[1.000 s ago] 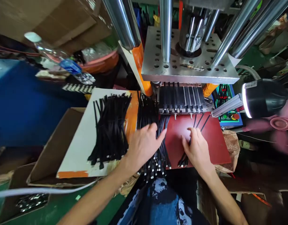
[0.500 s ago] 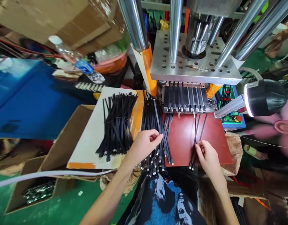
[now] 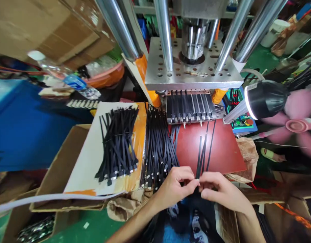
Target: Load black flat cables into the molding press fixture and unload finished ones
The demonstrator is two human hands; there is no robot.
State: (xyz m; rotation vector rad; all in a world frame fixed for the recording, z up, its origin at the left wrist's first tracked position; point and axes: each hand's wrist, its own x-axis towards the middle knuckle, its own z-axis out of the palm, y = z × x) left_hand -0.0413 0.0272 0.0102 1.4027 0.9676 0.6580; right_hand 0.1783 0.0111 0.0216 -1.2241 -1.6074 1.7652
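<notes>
My left hand (image 3: 181,184) is closed in a pinch on the end of a flat black cable (image 3: 198,158) above the front edge of a red board. Right beside it, my right hand (image 3: 220,191) is closed around the lower ends of more flat black cables (image 3: 203,156); their ends are hidden by the fingers. The hands almost touch. To the left lies a dense pile of black cables (image 3: 159,141) with silvery plug ends toward me. Behind the red board (image 3: 226,145), a metal fixture (image 3: 191,108) holds several black cables side by side under a press plate.
A tied bundle of black cables (image 3: 118,145) lies on a white board (image 3: 81,162) at left. The steel press plate (image 3: 193,79) stands above the fixture. At right are a black lamp (image 3: 267,99), a button box (image 3: 243,125) and a pink fan (image 3: 297,126). Cardboard boxes (image 3: 61,162) stand lower left.
My left hand has moved from the cable pile to my right hand, now with a cable in its pinch. My right hand has drawn its cables nearer to me. The view has shifted slightly.
</notes>
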